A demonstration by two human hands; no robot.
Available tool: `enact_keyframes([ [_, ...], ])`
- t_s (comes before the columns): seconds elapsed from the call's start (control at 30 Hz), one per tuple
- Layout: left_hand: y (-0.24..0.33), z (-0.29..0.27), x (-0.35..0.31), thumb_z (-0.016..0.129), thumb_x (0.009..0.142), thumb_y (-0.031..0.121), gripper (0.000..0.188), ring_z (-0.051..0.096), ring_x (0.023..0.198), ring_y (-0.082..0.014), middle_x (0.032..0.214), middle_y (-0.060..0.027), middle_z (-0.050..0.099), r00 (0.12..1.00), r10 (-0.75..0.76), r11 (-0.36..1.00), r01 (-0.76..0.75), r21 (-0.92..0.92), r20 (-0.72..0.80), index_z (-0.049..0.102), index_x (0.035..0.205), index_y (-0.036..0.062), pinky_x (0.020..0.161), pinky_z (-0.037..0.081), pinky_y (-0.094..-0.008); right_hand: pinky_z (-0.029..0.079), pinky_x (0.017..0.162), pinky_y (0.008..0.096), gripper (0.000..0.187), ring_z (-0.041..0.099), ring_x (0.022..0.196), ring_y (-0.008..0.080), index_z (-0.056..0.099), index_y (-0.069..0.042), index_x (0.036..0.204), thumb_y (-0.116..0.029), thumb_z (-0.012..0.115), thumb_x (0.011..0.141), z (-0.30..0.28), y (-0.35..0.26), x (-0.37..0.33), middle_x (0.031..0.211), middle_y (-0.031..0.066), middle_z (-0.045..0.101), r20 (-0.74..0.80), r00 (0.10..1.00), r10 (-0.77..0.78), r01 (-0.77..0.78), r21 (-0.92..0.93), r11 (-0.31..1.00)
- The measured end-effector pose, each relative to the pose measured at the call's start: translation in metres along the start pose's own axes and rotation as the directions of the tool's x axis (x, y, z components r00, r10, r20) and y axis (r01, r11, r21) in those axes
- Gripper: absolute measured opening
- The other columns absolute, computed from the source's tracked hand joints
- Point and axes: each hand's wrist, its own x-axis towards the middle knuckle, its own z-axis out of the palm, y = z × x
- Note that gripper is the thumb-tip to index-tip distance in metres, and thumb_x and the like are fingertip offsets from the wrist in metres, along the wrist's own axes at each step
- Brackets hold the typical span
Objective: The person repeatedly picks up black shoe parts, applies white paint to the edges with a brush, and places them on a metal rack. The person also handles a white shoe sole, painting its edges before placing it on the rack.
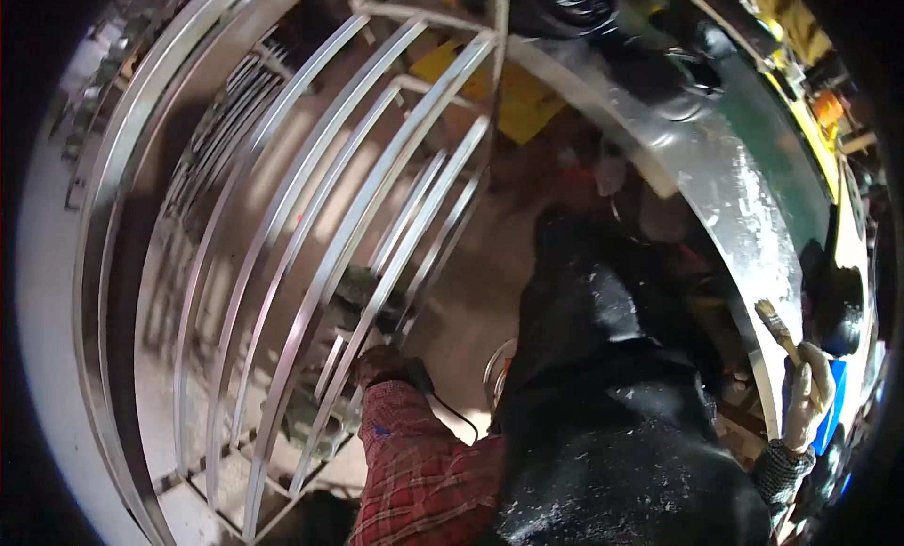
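My right hand (812, 400), in a pale glove, is at the right edge, closed round the handle of a paintbrush (777, 329). The brush's bristles point up and left, over a shiny, curved grey surface (744, 207). My left hand (381, 365) is in a dark glove below a red plaid sleeve. It lies low among the slanted bars of a metal rack (325, 207), beside a dark greenish thing that I cannot make out. Shadow and a bar hide its fingers, so their grip does not show.
A black apron (612, 386) covers my front. Black plastic bags (650, 66) lie at the far right, and a yellow sheet (518, 104) is behind the rack. More stacked bars (226, 122) stand at the left. Beside the right hand is a blue object (831, 409).
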Motion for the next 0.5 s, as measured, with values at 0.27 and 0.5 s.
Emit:
enact_keyframes([
  [0.27,0.021,0.071,0.009,0.060,0.092,0.051,0.049,0.065,0.096,-0.0343,0.112,-0.0170,0.068,0.630,0.224,0.294,0.684,-0.668,0.743,0.066,0.114,0.0070,0.083,0.054,-0.0451,0.052,0.075,0.0286,0.028,0.063,0.082,0.0148,0.065,0.004,0.112,-0.019,0.063,0.095,-0.017,-0.015,0.016,0.097,0.0100,0.067,0.151,0.964,0.219,-0.251,0.252,0.935],
  [0.5,0.161,-0.020,-0.220,0.060,0.087,0.055,0.059,0.064,0.099,-0.0299,0.111,-0.0112,0.066,0.529,0.189,0.257,0.786,-0.562,0.827,0.061,0.124,0.0083,0.090,0.053,-0.0473,0.054,0.086,0.0336,0.026,0.069,0.094,0.0232,0.067,0.006,0.110,-0.011,0.065,0.090,-0.011,0.039,-0.009,0.102,0.0146,0.070,-0.045,0.973,0.226,-0.197,0.352,0.915],
])
